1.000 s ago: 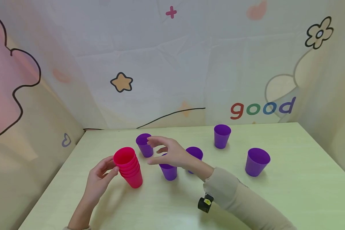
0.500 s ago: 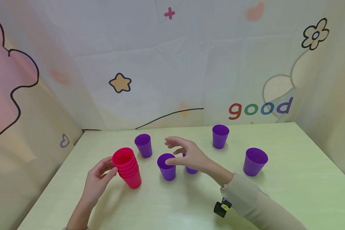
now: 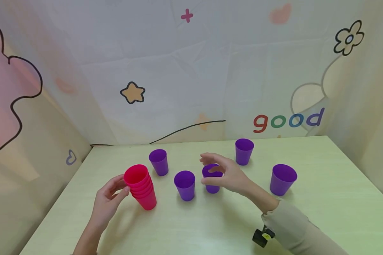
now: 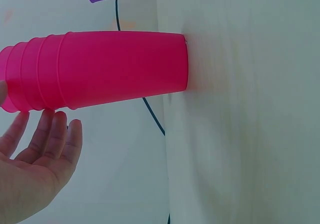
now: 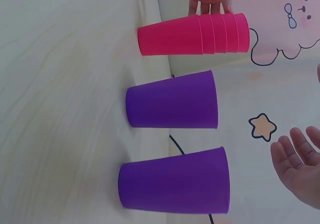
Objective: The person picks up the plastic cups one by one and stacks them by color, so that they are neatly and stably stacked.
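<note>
- The left hand (image 3: 106,200) pinches the upper end of an upright stack of nested pinkish-red plastic cups (image 3: 146,196), standing toward the pale table's (image 3: 191,230) left edge.
- The right hand (image 3: 233,177), thumb and fingers wide apart, hovers near a tapered purple plastic cup (image 3: 212,187).
- A second purple cup (image 3: 186,192) stands between that one and the stack.
- A third (image 3: 160,167) and fourth (image 3: 243,156) stand near the far edge, a fifth (image 3: 281,183) toward the right edge.
</note>
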A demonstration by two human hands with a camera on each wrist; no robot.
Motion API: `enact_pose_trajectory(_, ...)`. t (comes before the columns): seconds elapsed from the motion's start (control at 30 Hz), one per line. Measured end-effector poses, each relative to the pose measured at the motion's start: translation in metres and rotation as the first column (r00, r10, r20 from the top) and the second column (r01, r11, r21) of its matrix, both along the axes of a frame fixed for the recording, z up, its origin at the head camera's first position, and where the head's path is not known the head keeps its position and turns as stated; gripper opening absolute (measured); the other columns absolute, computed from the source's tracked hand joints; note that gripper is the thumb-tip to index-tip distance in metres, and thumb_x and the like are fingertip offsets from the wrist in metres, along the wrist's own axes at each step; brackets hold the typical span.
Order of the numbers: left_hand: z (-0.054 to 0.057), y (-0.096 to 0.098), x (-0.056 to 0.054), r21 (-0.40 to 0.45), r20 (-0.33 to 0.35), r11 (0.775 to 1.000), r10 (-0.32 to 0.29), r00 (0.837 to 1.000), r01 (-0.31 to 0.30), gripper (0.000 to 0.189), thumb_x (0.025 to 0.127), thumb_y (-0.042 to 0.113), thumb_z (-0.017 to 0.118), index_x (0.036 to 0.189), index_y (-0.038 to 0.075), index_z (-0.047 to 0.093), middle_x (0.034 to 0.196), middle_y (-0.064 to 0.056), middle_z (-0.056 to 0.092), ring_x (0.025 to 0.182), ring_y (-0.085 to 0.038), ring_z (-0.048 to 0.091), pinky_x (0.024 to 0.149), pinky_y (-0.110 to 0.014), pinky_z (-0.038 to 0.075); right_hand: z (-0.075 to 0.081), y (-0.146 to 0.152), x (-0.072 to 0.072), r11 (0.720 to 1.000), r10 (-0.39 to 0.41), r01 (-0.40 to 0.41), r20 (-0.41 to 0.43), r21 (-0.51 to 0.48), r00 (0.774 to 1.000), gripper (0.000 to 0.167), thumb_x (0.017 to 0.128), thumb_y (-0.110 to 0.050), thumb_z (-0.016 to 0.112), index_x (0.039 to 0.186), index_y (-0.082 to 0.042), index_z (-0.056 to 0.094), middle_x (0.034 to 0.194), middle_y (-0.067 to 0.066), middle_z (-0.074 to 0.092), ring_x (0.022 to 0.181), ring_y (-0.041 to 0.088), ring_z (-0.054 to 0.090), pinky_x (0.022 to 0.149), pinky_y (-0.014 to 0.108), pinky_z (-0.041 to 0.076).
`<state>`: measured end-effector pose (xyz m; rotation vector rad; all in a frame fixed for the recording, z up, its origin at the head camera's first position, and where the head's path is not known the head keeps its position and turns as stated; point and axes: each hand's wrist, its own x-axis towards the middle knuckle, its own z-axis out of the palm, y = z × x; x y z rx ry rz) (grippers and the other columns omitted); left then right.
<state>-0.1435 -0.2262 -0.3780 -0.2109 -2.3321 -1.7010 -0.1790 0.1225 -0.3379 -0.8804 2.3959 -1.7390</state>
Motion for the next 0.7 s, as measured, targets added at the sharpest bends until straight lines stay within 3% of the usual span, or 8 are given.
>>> enact_pose_trajectory(0.4, 0.0, 0.0, 0.002, -0.006, 0.002, 1.0, 0.008, 1.0, -0.008, 0.038, 0.088, 0.007, 0.059, 0.123, -0.002, 0.049, 0.1, 0.012, 0.059, 0.092, -0.005, 0.056, 0.073, -0.02, 0.05, -0.015, 0.037, 0.008, 0.999, -0.047, 0.048, -0.097, 0.009, 0.994, 0.059, 0.076, -0.009, 0.073, 0.128, -0.002, 0.047, 0.121, 0.018, 0.054, 0.109, 0.031, 0.05, 0.086, 0.036, 0.046)
enact_pose_trajectory(0.7, 0.002, 0.001, 0.003, -0.017, 0.003, 1.0, 0.01, 1.0, -0.01, 0.038, 0.087, 0.008, 0.06, 0.123, -0.001, 0.05, 0.1, 0.011, 0.059, 0.093, -0.005, 0.056, 0.074, -0.019, 0.049, -0.021, 0.07, 0.02, 0.987, -0.141, 0.149, -0.113, 0.065, 0.984, 0.057, 0.076, -0.012, 0.073, 0.128, -0.005, 0.048, 0.12, 0.009, 0.056, 0.107, 0.024, 0.052, 0.083, 0.029, 0.047)
